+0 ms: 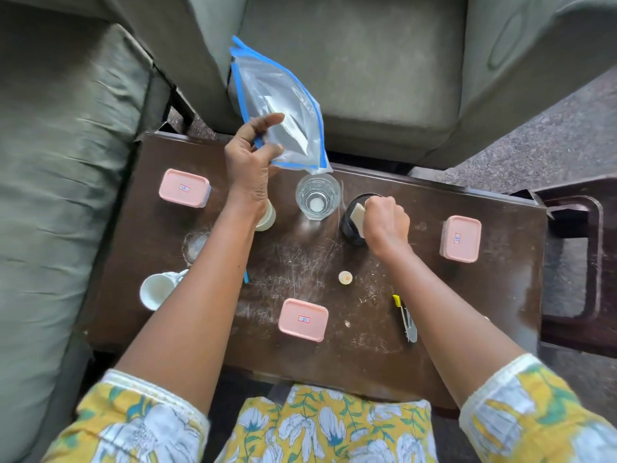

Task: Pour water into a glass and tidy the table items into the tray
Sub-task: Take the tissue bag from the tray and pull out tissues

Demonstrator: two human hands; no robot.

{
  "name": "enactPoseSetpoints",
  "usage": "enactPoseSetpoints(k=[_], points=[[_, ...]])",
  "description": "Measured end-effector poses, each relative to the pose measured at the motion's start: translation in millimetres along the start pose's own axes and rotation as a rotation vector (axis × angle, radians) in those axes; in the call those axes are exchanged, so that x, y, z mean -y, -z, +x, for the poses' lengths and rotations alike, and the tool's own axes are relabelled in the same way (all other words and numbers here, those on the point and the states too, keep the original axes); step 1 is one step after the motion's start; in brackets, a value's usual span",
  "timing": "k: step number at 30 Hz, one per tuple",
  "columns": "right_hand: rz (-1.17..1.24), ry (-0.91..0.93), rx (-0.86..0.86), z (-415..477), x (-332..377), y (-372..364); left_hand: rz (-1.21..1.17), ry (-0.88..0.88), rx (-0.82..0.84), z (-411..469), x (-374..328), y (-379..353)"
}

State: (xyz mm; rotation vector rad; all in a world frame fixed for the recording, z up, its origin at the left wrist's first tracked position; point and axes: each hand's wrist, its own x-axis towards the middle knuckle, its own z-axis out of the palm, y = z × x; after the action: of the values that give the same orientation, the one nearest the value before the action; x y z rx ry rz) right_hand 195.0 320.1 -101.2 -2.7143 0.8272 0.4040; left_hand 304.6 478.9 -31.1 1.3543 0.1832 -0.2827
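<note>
1. A grey-green sofa surrounds a dark, scratched wooden table, seen from above.
2. The left hand is raised over the far edge of the table. Its thumb and fingers pinch the lower edge of a clear zip bag with blue seams.
3. The right hand is curled into a fist around a pale flat block, at the rim of a dark round pot.
4. Three pink-lidded boxes sit well apart. Each has a small label, too blurred to read.
5. The glass stands upright between the hands, just under the bag's corner. Whether it holds water I cannot tell.
6. A yellow-tipped cutter and a small round cap lie loose nearer the person.
7. This looks like the tidying step, with the block probably about to go into the bag. That calls for an open bag mouth. No tray is clearly visible.
</note>
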Motion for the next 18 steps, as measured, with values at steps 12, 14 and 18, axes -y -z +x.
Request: enactPoseSetpoints(k=[12, 14, 18], points=[[0.191, -0.176, -0.049, 16.4, 4.2, 54.1, 0.294, -0.153, 0.156, 14.6, -14.9, 3.0], [0.349, -0.087, -0.129, 22.1, 11.2, 76.9, 0.334, -0.16, 0.214, 14.9, -22.2, 1.5], [0.715, 0.272, -0.147, 25.7, 33.9, 120.6, 0.478, -0.239, 0.352, 16.6, -57.0, 1.0]])
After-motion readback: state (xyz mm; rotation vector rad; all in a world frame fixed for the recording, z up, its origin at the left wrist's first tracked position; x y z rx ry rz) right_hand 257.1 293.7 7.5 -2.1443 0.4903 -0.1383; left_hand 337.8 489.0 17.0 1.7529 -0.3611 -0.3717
